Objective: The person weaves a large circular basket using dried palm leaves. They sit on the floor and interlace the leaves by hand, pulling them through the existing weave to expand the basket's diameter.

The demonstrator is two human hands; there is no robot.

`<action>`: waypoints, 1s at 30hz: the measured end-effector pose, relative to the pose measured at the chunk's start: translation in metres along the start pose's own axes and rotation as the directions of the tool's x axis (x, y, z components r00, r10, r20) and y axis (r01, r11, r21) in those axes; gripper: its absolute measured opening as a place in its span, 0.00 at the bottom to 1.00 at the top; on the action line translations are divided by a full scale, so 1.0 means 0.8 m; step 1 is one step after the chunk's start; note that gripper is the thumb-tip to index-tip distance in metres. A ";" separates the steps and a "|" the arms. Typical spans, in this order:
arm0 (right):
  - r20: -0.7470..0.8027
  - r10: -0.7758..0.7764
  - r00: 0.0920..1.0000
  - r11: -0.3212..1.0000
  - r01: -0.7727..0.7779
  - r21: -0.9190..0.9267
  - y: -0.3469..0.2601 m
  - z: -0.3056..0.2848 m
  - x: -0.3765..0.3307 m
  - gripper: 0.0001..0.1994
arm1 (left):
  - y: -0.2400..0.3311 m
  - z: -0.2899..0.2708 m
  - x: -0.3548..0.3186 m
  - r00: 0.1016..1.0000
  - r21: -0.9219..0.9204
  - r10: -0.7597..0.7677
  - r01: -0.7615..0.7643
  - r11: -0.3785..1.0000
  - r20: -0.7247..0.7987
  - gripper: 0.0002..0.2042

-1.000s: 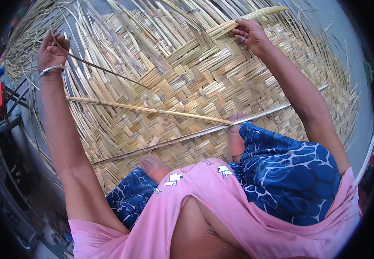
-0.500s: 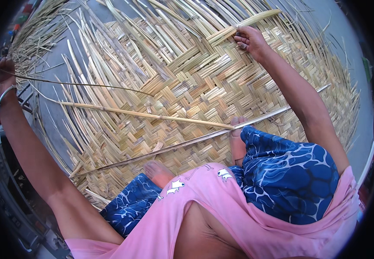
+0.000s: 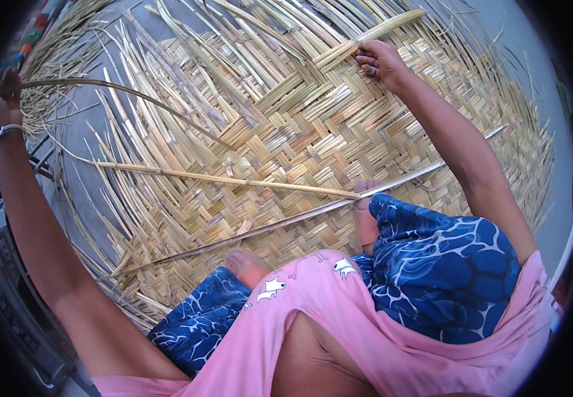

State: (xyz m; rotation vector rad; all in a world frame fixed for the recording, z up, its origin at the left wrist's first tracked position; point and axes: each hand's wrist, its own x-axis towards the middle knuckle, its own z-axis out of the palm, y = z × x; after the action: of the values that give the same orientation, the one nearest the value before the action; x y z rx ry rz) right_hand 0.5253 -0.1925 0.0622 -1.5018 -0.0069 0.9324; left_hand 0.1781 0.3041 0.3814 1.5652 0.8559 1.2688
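Note:
A large woven mat [image 3: 299, 139] of flat pale bamboo strips lies on the ground under me. My left hand [image 3: 5, 99], with a metal bangle at the wrist, grips the end of a long thin strip [image 3: 134, 99] pulled out to the far left, bowing above the mat. My right hand [image 3: 379, 61] pinches a wider pale strip [image 3: 372, 36] at the mat's far edge. My bare feet [image 3: 366, 212] rest on the weave, pressing on two long loose strips [image 3: 233, 180] that cross it.
Loose strip ends [image 3: 61, 46] fan out over the grey ground at the upper left. A dark object with buttons [image 3: 2, 264] sits at the left edge. My blue patterned skirt [image 3: 445, 264] and pink top fill the lower view.
My left hand has pulled the thin strip outward to the left, drawing it through the weave. My right hand has stayed on the wide strip at the top.

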 end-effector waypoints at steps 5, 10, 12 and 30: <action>0.020 -0.005 1.000 1.000 0.005 0.004 0.002 0.003 0.003 0.07 | -0.076 -0.057 0.021 0.956 0.121 -0.276 0.286 0.951 -0.096 0.19; -0.001 0.009 1.000 1.000 -0.009 -0.013 -0.002 0.003 0.000 0.07 | -0.161 -0.015 -0.055 0.939 0.434 -0.173 0.295 0.851 -0.298 0.33; -0.004 0.007 1.000 1.000 -0.007 -0.016 0.000 0.001 0.001 0.07 | -0.181 0.026 -0.109 0.964 0.648 -0.082 0.231 0.725 -0.252 0.36; 0.001 -0.004 1.000 0.998 0.004 -0.068 0.003 0.000 0.006 0.08 | -0.208 0.257 -0.465 0.692 0.499 -0.022 -0.498 0.709 0.722 0.19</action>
State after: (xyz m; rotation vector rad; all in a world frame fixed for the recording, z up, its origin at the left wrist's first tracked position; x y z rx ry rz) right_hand 0.5275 -0.1904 0.0576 -1.5636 -0.0425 0.9371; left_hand 0.2985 -0.0260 0.0896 2.5995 0.6099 0.4024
